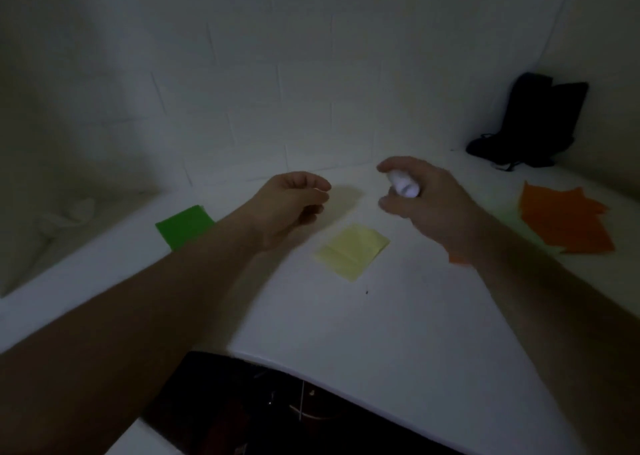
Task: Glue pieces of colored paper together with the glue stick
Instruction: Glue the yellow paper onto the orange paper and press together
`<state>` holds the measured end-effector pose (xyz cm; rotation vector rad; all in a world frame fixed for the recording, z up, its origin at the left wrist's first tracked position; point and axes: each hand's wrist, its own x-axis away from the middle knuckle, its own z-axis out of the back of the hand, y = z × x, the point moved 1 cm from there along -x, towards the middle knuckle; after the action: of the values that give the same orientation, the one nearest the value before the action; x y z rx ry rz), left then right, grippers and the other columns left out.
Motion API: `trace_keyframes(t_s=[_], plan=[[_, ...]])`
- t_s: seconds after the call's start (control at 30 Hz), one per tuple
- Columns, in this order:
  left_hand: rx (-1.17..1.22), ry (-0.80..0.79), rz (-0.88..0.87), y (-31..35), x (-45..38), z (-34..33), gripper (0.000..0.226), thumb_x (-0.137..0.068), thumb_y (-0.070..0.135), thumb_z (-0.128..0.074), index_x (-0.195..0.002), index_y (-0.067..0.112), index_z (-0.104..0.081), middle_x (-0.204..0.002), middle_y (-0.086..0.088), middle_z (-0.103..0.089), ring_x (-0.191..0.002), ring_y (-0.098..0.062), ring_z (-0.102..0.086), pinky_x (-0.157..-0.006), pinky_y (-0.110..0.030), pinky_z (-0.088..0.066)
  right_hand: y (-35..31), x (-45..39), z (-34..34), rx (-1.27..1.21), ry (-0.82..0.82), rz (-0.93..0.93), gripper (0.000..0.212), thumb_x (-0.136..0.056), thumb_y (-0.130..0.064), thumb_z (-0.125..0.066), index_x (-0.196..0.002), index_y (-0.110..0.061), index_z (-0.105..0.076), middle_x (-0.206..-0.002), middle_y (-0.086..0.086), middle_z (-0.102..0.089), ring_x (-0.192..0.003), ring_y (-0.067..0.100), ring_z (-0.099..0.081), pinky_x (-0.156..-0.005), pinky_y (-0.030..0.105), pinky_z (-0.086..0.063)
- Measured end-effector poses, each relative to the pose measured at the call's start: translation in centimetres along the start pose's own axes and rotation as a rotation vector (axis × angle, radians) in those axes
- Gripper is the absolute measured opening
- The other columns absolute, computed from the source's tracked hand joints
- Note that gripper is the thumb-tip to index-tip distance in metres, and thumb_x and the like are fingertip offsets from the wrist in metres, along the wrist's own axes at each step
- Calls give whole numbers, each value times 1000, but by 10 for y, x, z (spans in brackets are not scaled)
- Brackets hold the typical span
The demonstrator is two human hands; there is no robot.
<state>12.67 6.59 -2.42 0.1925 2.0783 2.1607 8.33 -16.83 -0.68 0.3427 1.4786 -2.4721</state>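
Glue stick [404, 187], white, gripped in curled right hand [427, 205] above table [346, 323], seemingly for uncapping; left hand [294, 205] loosely curled, empty; yellow paper [351, 250] at 6 o'clock below, green paper [183, 225] at 9, orange paper [568, 220] at 3.

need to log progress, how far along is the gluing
Early, it seems. Done: nothing looks joined; the yellow paper, green paper and orange papers lie apart. In hand: the right hand grips the glue stick; the left hand hovers holding nothing visible. Left: gluing and joining.
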Motion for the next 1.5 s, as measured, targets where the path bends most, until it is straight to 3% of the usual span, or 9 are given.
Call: trace_keyframes(t_s=[0.13, 0.27, 0.37, 0.47, 0.53, 0.7, 1.0, 1.37, 1.5], plan=[[-234, 125, -83, -6, -36, 16, 30, -91, -5, -60, -100, 19, -75, -95, -2, -66, -77, -14, -59, -68, -24, -48, 27, 0, -15, 13, 19, -11, 29, -99, -24, -65, -119, -45, -68, -123, -18, -66, -111, 2, -62, -84, 9, -45], [-461, 190, -61, -24, -54, 23, 45, -87, -2, -60, -109, 35, -70, -124, -5, -59, -89, -27, -68, -82, -38, -60, 37, -7, -11, 86, 125, 15, 26, -102, -18, -62, -109, -39, -76, -111, -22, -69, -100, -5, -64, -77, 0, -44], [-686, 115, -55, -15, -66, 22, 52, -91, 8, -63, -134, 36, -59, -127, -8, -53, -98, -30, -64, -86, -38, -56, 45, -8, -9, 208, 162, -22, 28, -100, -17, -64, -84, -40, -65, -86, -11, -70, -71, 4, -61, -60, 12, -44], [-968, 48, -54, -7, -80, 16, 59, -96, 26, -64, -151, 36, -45, -141, -11, -51, -118, -32, -60, -98, -37, -51, 46, -7, -6, 223, 168, -74, 24, -99, -15, -64, -84, -28, -51, -95, -3, -70, -86, 14, -67, -70, 28, -51], [-1066, 46, -50, -10, -85, 14, 56, -97, 33, -62, -151, 37, -46, -147, -10, -53, -128, -30, -57, -106, -38, -48, 46, -8, -5, 202, 172, -101, 31, -98, -15, -65, -82, -24, -41, -95, -11, -66, -89, 5, -65, -62, 20, -45], [-1043, 148, -96, -19, -77, 11, 44, -96, 39, -64, -140, 39, -61, -143, 4, -60, -128, -22, -58, -108, -31, -44, 49, -10, -7, 238, 211, -199, 42, -88, -20, -80, -89, -21, -38, -86, -9, -59, -72, 3, -55, -54, 24, -35], [-643, 143, -144, -25, -36, 12, 25, -76, 38, -83, -96, 35, -68, -99, 18, -75, -85, 0, -70, -84, -28, -59, 46, -10, -12, 313, 232, -218, 50, -78, -27, -89, -78, -20, -39, -76, -3, -58, -64, 9, -50, -52, 29, -30], [-889, 149, -226, -26, -30, 12, 41, -89, 32, -73, -130, 35, -66, -119, 11, -72, -105, -4, -66, -95, -13, -39, 36, -1, -6, 273, 250, -192, 44, -73, -23, -92, -81, -14, -50, -84, -6, -65, -71, 1, -55, -56, 25, -37], [-929, 129, -199, -22, -27, 12, 57, -91, 37, -71, -145, 36, -54, -126, 12, -71, -118, -6, -64, -99, -14, -34, 33, 6, 30, 448, 315, -141, 26, -85, -17, -82, -94, -19, -58, -95, 1, -64, -81, 16, -59, -66, 27, -41]])
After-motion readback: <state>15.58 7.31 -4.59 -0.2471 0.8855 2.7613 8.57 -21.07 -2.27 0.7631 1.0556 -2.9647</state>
